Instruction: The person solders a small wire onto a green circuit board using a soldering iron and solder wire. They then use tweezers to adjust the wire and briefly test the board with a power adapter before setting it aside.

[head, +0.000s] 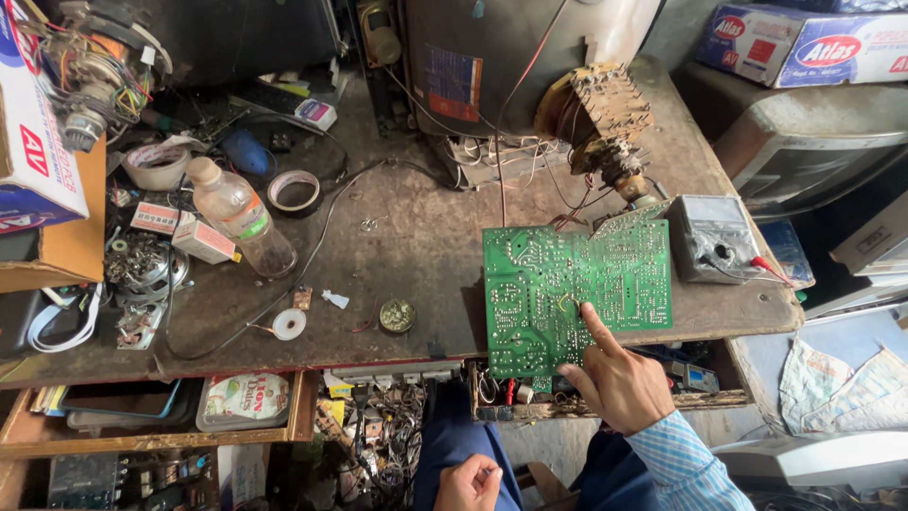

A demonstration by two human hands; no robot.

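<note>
A green circuit board [567, 284] lies solder side up at the front right of a worn workbench [416, 255]. My right hand [615, 378] has its index finger stretched out, the tip touching the board near its middle; the other fingers are curled and hold nothing. My left hand [468, 483] rests low by my lap in a loose fist, with nothing seen in it. Thin wires run from the board's top edge to a picture tube [530, 57] with a copper-wound yoke [596, 118] behind it.
A grey meter [711, 238] with a red probe sits right of the board. A plastic bottle [238, 220], tape rolls [293, 192], small boxes and loose parts crowd the left. Open drawers [161, 416] of parts and tangled wires [388, 435] hang below the bench edge.
</note>
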